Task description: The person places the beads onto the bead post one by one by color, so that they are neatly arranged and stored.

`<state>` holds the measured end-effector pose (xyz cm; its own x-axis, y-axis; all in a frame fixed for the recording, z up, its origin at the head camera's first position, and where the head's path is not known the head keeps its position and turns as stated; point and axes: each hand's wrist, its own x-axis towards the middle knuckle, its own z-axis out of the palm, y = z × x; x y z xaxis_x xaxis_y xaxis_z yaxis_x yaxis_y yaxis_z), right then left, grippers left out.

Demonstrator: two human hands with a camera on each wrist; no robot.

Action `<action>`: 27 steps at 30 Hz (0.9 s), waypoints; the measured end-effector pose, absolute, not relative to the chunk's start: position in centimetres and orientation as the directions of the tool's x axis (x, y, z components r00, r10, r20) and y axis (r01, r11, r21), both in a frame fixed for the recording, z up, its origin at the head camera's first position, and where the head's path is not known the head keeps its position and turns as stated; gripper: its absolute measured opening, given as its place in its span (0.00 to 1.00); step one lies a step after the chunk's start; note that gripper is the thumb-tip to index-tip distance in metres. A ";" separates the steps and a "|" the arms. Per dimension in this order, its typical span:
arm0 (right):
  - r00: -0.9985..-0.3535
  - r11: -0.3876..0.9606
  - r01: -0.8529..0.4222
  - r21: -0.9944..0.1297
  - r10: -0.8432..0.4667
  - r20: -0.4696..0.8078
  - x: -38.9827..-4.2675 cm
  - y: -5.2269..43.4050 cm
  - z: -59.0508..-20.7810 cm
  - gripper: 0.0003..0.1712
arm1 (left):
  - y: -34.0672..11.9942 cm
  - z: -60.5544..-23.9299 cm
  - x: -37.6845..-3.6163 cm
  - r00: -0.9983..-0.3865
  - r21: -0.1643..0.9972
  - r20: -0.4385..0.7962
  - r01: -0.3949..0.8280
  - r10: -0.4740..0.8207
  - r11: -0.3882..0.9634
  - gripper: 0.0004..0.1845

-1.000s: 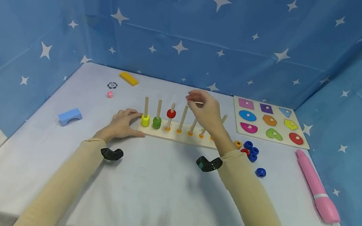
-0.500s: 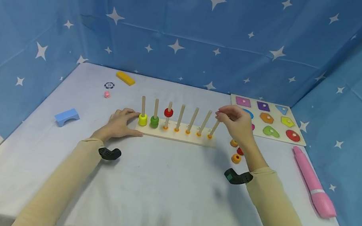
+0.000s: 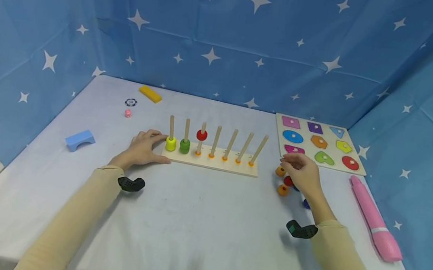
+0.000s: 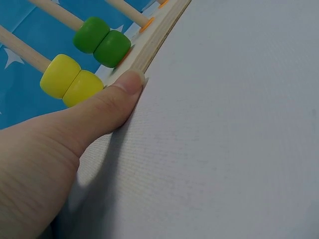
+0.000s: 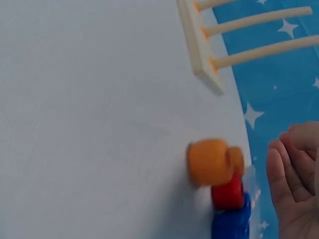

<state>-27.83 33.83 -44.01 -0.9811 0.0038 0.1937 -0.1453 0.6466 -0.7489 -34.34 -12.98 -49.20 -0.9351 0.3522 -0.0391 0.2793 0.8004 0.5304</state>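
Note:
A wooden peg board (image 3: pixel 220 165) with a row of upright pegs lies at mid-table. My left hand (image 3: pixel 143 147) grips its left end; the thumb (image 4: pixel 112 102) presses along the front edge, beside two yellow beads (image 4: pixel 62 75) and two green beads (image 4: pixel 93 35). A red bead (image 3: pixel 201 135) sits partway up the third peg. Beyond the board's right end, my right hand (image 3: pixel 304 173) hovers over loose beads, its fingers bent near each other and holding nothing visible. Under it lie orange beads (image 3: pixel 282 190), a red bead (image 3: pixel 288 181) and blue beads (image 5: pixel 232 223), partly hidden by the hand.
A shape puzzle board (image 3: pixel 323 144) lies at the back right, and a pink closed umbrella-like object (image 3: pixel 375 218) along the right edge. On the left are a blue arch block (image 3: pixel 80 140), a yellow block (image 3: pixel 150 93), a poker chip (image 3: pixel 131 102) and a small pink piece (image 3: pixel 128 113).
My right hand has moved right and down, from above the pegs to over the loose beads. My left hand has stayed at the board's end. The red bead stays partway up its peg.

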 end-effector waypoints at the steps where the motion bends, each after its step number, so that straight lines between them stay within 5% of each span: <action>1: -0.983 0.662 -0.136 -0.737 0.006 0.186 -27.6 34.3 -44.3 0.15 | -13.0 -49.2 -34.3 -0.935 0.529 -0.039 0.279 0.352 0.802 0.50; 27: -0.988 0.832 -0.131 -0.540 -0.066 0.137 -26.0 36.8 -46.3 0.15 | -13.0 -49.3 -34.2 -0.935 0.535 -0.039 0.277 0.352 0.798 0.50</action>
